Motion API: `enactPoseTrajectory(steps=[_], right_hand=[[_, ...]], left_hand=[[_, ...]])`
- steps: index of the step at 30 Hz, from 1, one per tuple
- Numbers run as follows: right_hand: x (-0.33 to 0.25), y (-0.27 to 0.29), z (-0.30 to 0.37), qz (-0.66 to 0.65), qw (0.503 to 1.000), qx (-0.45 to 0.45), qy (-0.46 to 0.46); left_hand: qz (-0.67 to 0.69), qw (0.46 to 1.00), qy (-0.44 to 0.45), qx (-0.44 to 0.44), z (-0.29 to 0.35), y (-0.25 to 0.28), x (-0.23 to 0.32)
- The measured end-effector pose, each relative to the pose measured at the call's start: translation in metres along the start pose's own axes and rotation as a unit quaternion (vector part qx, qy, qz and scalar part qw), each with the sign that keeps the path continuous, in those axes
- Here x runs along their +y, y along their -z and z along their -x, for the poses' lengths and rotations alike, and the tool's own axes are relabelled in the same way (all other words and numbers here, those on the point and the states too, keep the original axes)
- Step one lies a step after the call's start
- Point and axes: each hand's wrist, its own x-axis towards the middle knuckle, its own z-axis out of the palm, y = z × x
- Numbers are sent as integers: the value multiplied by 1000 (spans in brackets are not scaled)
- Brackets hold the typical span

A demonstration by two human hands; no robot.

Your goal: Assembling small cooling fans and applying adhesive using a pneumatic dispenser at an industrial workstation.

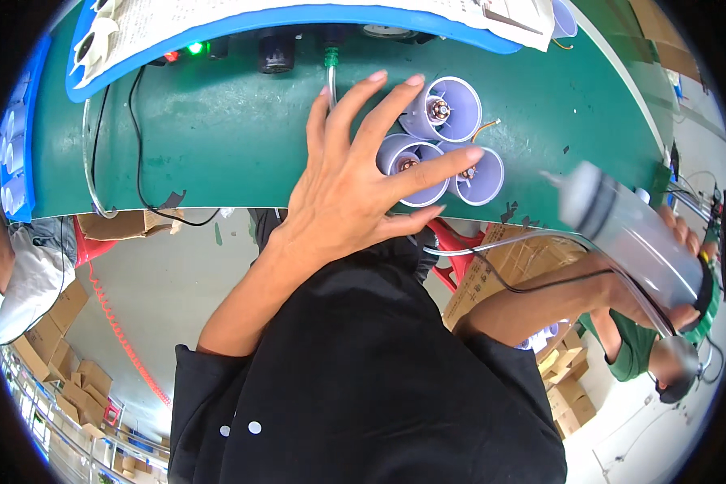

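At nine o'clock a blue plastic tray (26, 121) edges the smooth green table (218, 137), with thin black cable (137, 161) and clear tubing (89, 169) looping across the mat. Near the centre the left hand (343, 189) lies spread and released, its fingers (444, 165) splayed over three short lilac plastic cups (440, 149), round and thin-walled, each with a small metal part at its bottom; the cups stand touching in a cluster toward one o'clock of the hand, and one fingertip rests on the rim of the lowest pair. At three o'clock the right hand (669, 270) is clenched around a translucent, cylindrical dispenser bottle (629, 234), motion-blurred, with a clear hose trailing from it.
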Motion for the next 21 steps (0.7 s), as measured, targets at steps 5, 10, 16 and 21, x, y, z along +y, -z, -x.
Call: enactPoseTrajectory(steps=[5,10,16,21], right_hand=[[-25,26,-15,396,888,229,41],[21,23,-19,788,600,-13,-137],[72,31,11,781,575,-27,-242],[69,33,0,745,590,-102,-292]], left_hand=[[24,995,51,78,10,-4,-2],[40,996,42,70,9,3,-4],[312,932,-39,180,14,9,-24],[377,891,86,237,17,7,-32]])
